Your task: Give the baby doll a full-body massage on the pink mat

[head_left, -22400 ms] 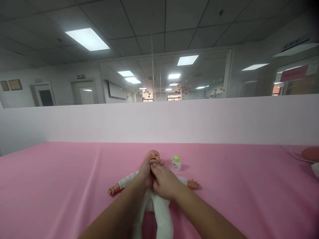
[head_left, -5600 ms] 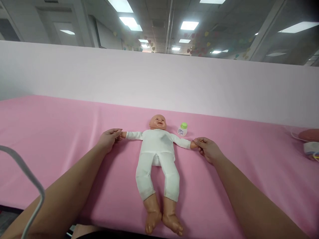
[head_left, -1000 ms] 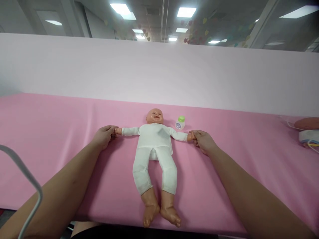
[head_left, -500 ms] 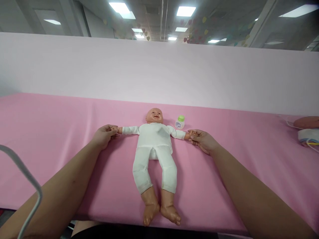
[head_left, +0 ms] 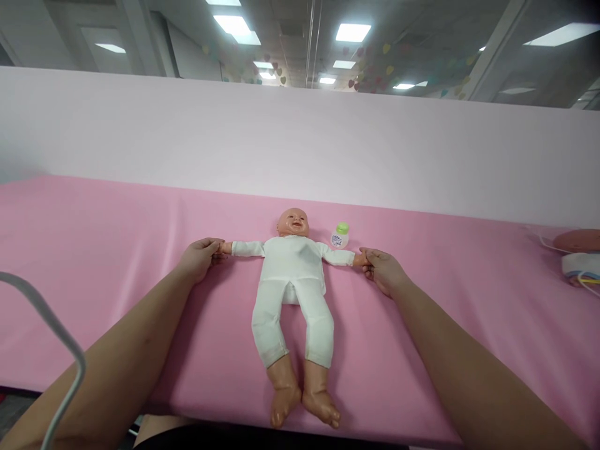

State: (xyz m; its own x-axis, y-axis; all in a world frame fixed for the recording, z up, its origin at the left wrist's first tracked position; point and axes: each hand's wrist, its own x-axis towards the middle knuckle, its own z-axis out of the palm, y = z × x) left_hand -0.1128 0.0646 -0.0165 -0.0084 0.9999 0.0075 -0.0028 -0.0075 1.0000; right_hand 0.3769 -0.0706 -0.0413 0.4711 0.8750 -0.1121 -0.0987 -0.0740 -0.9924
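Note:
A baby doll (head_left: 293, 265) with a white cloth body lies on its back, face up, its feet toward me. Both its arms are stretched out sideways. My left hand (head_left: 200, 259) is closed round the doll's hand on the left side, with the thumb on top. On the other side, my right hand (head_left: 382, 270) pinches the doll's other hand, whose fingers are mostly hidden by mine. Just above that doll arm stands a small clear bottle (head_left: 340, 236) with a green cap and a printed label.
The doll lies on a pink padded table (head_left: 403, 350), with a white wall panel (head_left: 300, 144) behind it. At the far right edge are a partly seen skin-coloured object (head_left: 576, 240) and a white item with coloured stripes (head_left: 580, 265). A grey cable (head_left: 56, 331) hangs at the left.
The view has shifted slightly. My right hand has closed more over the doll's hand, and that doll arm reaches slightly farther outward. My left hand keeps its hold.

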